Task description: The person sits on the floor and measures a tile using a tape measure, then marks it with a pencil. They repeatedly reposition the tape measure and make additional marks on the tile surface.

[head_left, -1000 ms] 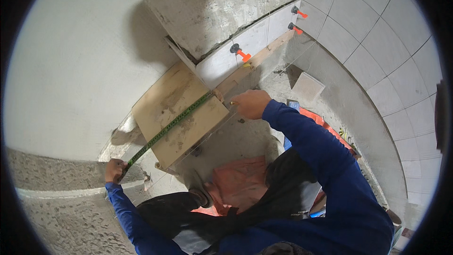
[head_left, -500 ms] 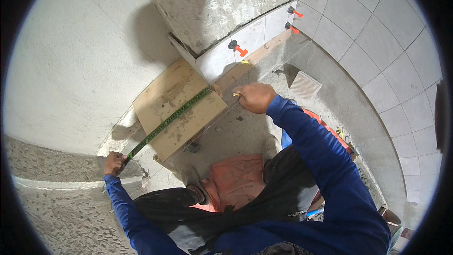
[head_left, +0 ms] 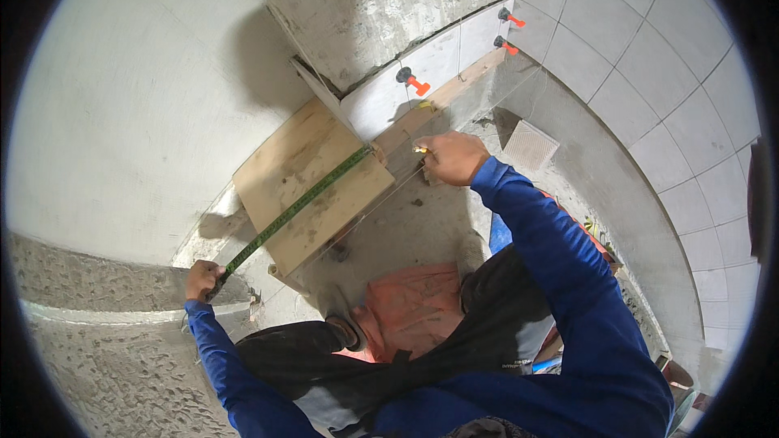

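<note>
1. At lower left of the frame: left hand [head_left: 203, 278] closed on the near end of a green tape measure [head_left: 296, 208], kept taut.
2. Across centre: tape laid diagonally over a wooden board [head_left: 304, 164], apparently to gauge its span.
3. Right of centre: right hand [head_left: 451, 157] pinching the tape's far end beside white tiles [head_left: 426, 73], with orange levelling clips [head_left: 412, 80] holding them.

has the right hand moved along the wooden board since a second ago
Yes. The right hand has slid away from the plywood sheet, up along the wooden board toward the orange clips.
</note>
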Demonstrator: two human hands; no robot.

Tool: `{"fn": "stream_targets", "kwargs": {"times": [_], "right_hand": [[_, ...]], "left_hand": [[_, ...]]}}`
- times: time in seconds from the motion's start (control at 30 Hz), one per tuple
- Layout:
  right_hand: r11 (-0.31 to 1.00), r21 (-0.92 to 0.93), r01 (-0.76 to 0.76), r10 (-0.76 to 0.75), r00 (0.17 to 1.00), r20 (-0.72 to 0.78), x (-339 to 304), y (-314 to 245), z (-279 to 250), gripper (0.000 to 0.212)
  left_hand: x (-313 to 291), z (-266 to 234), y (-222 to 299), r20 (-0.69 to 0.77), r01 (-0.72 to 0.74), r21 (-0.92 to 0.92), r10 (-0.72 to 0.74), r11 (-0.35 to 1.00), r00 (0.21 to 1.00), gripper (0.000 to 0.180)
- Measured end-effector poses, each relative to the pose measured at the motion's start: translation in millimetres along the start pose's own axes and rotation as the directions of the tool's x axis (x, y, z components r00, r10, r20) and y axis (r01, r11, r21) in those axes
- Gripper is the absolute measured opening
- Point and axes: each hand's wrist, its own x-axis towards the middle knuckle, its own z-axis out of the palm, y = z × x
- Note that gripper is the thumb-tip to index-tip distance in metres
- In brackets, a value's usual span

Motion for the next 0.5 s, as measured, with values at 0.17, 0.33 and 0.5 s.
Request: {"fn": "stream_targets", "kwargs": {"times": [0.17, 0.33, 0.5], "right_hand": [[0.998, -0.07, -0.008, 0.011, 0.999, 0.044, 5.6, 6.3, 4.7, 0.03], [0.994, -0.074, 0.083, -0.067, 0.979, 0.192, 2.5, 8.1, 5.6, 0.024], [0.981, -0.122, 0.153, -0.1, 0.927, 0.362, -18.3, -10.6, 14.3, 0.021]], "left_hand": [[1.6, -6.9, 28.9, 0.044, -0.126, 0.059, 0.124, 0.99, 0.991, 0.036], [2.9, -7.0, 61.5, 0.081, -0.21, 0.127, 0.201, 0.969, 0.976, 0.033], [0.0, -0.6, 96.2, -0.001, -0.236, 0.233, 0.243, 0.943, 0.97, 0.03]]}}
